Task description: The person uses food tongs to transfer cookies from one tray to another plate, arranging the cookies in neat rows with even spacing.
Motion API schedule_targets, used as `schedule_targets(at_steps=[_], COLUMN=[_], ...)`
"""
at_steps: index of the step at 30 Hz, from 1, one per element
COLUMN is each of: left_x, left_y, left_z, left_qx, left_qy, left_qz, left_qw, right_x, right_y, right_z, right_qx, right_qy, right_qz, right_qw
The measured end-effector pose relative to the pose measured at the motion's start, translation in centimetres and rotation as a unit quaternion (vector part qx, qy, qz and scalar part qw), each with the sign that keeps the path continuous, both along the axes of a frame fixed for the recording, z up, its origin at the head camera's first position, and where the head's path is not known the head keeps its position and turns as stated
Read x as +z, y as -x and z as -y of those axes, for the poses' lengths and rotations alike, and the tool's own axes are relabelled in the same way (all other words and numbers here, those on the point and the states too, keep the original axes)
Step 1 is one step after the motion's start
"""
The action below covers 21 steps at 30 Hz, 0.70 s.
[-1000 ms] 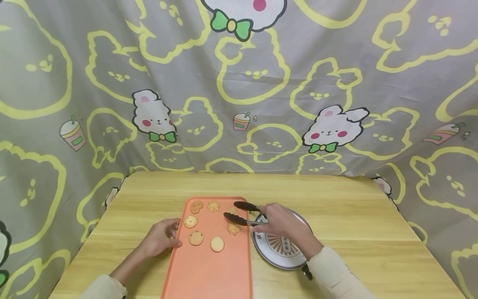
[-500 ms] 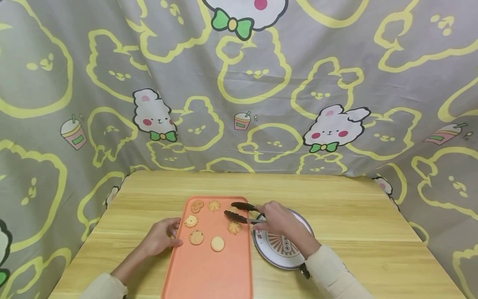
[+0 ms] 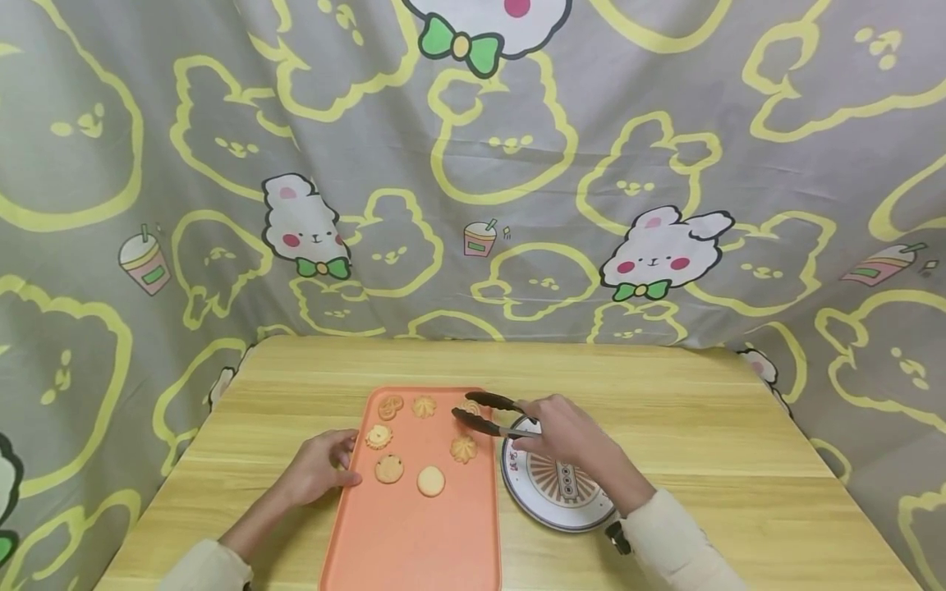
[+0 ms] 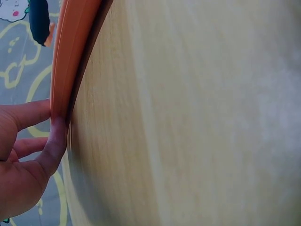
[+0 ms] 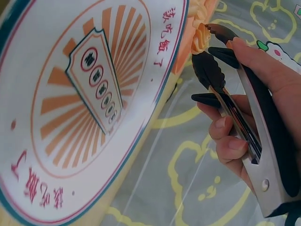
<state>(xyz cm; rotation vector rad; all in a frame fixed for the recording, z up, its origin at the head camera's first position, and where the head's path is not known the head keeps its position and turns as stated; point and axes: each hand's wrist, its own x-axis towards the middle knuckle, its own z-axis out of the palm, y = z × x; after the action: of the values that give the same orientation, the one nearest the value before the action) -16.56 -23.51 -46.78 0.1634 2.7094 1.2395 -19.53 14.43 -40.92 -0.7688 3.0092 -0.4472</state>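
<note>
My right hand grips a pair of black-tipped metal tongs over the far right corner of the orange tray. Between the tongs' tips is a swirled cookie, partly hidden by them in the head view. Just below, a flower-shaped cookie lies on the tray. Thumb and fingers of my left hand hold the tray's left rim, seen close up in the left wrist view. Several other cookies rest on the tray, among them a plain round cookie and a pretzel-shaped cookie.
A white plate with a printed sunburst pattern stands right beside the tray, under my right forearm. Everything sits on a wooden table. A grey curtain with rabbit drawings hangs behind and on both sides.
My right hand and the tongs have shifted a little to the right, and the swirled cookie between the tips has moved with them. My left hand stays at the tray's rim.
</note>
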Motion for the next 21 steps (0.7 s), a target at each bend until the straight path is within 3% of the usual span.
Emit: schedule_targets(at_steps=[13,21], left_x=[0.0,0.0], left_y=[0.0,0.0], left_z=[-0.1,0.0], left_qx=[0.003,-0.005], left_qy=[0.003,0.002], left_qz=[0.0,-0.003], left_qw=[1.0,1.0], right_x=[0.5,0.5], right_y=[-1.9,-3.3], right_z=[-4.0,-6.8], right_qx=[0.001,-0.027], right_qy=[0.028,0.033], right_qz=[-0.014,-0.017], right_qw=[0.9995,0.999])
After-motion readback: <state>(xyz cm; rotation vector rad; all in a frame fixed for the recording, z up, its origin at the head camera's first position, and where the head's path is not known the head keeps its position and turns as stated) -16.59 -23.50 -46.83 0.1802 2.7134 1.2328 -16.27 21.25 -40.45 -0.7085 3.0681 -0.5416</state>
